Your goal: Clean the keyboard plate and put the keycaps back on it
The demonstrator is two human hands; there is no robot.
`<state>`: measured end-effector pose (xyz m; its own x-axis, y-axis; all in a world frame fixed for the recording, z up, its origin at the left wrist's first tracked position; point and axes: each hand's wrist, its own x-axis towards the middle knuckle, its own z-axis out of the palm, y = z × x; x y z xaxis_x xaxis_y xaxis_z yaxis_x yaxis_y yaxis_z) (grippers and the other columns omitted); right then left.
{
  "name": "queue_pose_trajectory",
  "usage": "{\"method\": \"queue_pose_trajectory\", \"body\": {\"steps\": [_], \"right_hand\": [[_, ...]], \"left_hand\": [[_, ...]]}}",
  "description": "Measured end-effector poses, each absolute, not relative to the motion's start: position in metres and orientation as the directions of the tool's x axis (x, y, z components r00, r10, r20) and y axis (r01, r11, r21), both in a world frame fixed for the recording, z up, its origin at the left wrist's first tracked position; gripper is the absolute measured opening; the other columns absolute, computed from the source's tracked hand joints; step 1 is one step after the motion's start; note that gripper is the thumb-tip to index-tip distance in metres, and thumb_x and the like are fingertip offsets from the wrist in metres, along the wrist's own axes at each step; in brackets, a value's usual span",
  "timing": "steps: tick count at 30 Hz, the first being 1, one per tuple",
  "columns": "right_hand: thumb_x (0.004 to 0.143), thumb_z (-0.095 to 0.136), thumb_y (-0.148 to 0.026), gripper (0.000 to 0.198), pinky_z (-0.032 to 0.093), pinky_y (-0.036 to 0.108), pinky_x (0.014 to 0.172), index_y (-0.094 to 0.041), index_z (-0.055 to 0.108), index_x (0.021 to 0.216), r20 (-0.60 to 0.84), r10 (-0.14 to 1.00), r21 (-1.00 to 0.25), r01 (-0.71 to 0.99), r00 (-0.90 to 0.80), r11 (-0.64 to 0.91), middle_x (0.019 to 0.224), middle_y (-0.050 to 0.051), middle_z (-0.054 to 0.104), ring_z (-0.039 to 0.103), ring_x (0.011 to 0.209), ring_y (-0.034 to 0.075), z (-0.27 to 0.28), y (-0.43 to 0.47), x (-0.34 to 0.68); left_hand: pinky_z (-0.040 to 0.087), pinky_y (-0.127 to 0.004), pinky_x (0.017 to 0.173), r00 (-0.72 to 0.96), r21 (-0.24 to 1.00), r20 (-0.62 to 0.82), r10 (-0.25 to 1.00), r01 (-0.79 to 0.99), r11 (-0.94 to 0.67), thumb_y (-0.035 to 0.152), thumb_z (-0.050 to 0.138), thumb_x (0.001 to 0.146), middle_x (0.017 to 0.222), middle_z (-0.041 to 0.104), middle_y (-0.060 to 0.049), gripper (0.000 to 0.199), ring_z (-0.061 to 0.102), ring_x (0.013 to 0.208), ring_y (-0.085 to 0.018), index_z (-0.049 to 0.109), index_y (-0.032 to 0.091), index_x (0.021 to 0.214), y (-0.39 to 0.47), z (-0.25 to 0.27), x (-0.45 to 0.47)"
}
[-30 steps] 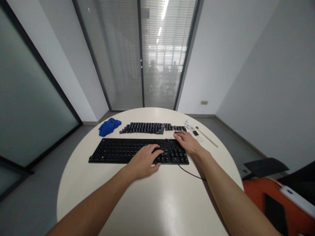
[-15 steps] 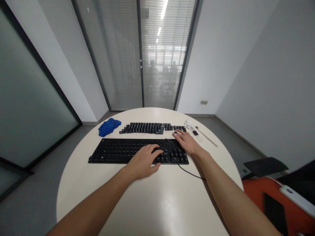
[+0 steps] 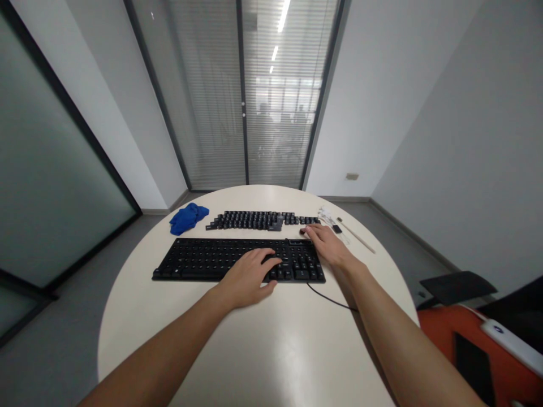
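A black keyboard (image 3: 199, 260) lies across the table, most of its left part stripped of keycaps. My left hand (image 3: 250, 277) rests on its right half, fingers apart and bent over the keys, thumb at the near edge. Beyond the number pad, my right hand (image 3: 324, 240) has its thumb and fingers together at a small dark keycap (image 3: 302, 231), which sticks out at the fingertips. Loose black keycaps (image 3: 250, 220) stand in rows behind the keyboard. The right hand covers part of the rightmost ones.
A crumpled blue cloth (image 3: 186, 219) lies at the back left of the round table (image 3: 254, 350). To the right are a thin brush (image 3: 358, 236) and a small wire tool with a black part (image 3: 337, 229). A cable (image 3: 328, 298) runs from the keyboard's near edge.
My right hand has drawn slightly right and its fingers have closed at the dark keycap. My left hand stays in place on the keyboard.
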<state>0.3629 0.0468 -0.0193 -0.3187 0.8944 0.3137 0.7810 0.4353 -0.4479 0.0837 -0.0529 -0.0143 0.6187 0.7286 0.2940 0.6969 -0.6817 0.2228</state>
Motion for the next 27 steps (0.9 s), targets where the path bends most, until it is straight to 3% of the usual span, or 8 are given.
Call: {"method": "queue_pose_trajectory", "body": {"steps": [4,7,13,16,19,22,27], "right_hand": [[0.104,0.021,-0.057,0.065,0.032,0.047,0.118,-0.02,0.069,0.127,0.29,0.9,-0.466,0.774,-0.325,0.429,0.144,0.009,0.058,0.048,0.136,0.028,-0.024,0.048,0.36],[0.104,0.019,-0.057,0.066,0.034,0.047,0.116,-0.021,0.07,0.124,0.257,0.907,-0.48,0.77,-0.335,0.42,0.141,0.008,0.061,0.051,0.133,0.028,-0.026,0.051,0.36],[0.103,0.032,-0.047,0.051,0.049,0.04,0.098,-0.02,0.075,0.105,0.27,0.902,-0.479,0.765,-0.338,0.43,0.113,0.01,0.075,0.067,0.107,0.027,-0.024,0.055,0.371],[0.096,0.048,-0.038,0.035,0.053,0.037,0.085,-0.019,0.074,0.109,0.211,0.943,-0.475,0.816,-0.257,0.329,0.103,0.01,0.077,0.07,0.093,0.026,-0.024,0.054,0.377],[0.089,0.056,-0.03,0.031,0.053,0.035,0.078,-0.02,0.074,0.112,0.173,0.966,-0.446,0.859,-0.193,0.252,0.096,0.01,0.077,0.07,0.084,0.026,-0.025,0.053,0.382],[0.091,0.055,-0.033,0.031,0.053,0.036,0.079,-0.021,0.073,0.113,0.206,0.962,-0.441,0.861,-0.18,0.255,0.101,0.01,0.077,0.07,0.088,0.027,-0.023,0.051,0.383],[0.094,0.053,-0.041,0.035,0.052,0.038,0.087,-0.021,0.072,0.116,0.3,0.926,-0.564,0.74,-0.229,0.366,0.112,0.01,0.075,0.068,0.1,0.027,-0.012,0.042,0.376]], "left_hand": [[0.039,-0.048,0.113,0.618,0.22,0.295,0.729,0.699,-0.681,0.03,0.063,0.088,0.144,0.051,-0.011,0.049,0.048,0.132,-0.03,0.053,0.023,0.136,-0.053,-0.014,0.084],[0.039,-0.049,0.113,0.619,0.226,0.297,0.727,0.694,-0.683,0.03,0.063,0.089,0.144,0.05,-0.01,0.049,0.047,0.132,-0.03,0.053,0.024,0.136,-0.053,-0.014,0.083],[0.038,-0.048,0.114,0.617,0.226,0.288,0.732,0.699,-0.678,0.03,0.063,0.089,0.144,0.051,-0.01,0.049,0.048,0.132,-0.029,0.053,0.023,0.136,-0.053,-0.015,0.084],[0.039,-0.048,0.114,0.614,0.227,0.288,0.735,0.702,-0.676,0.03,0.062,0.089,0.144,0.05,-0.01,0.049,0.047,0.132,-0.03,0.053,0.023,0.136,-0.052,-0.015,0.084],[0.039,-0.048,0.114,0.616,0.224,0.284,0.734,0.702,-0.676,0.031,0.062,0.089,0.144,0.05,-0.01,0.049,0.047,0.132,-0.03,0.053,0.023,0.137,-0.052,-0.016,0.083],[0.038,-0.047,0.114,0.618,0.221,0.286,0.732,0.701,-0.678,0.03,0.063,0.089,0.144,0.05,-0.011,0.049,0.047,0.132,-0.03,0.054,0.022,0.136,-0.052,-0.015,0.082],[0.038,-0.048,0.114,0.616,0.215,0.287,0.733,0.705,-0.676,0.03,0.062,0.089,0.144,0.05,-0.011,0.049,0.047,0.132,-0.03,0.053,0.022,0.137,-0.053,-0.015,0.082]]}}
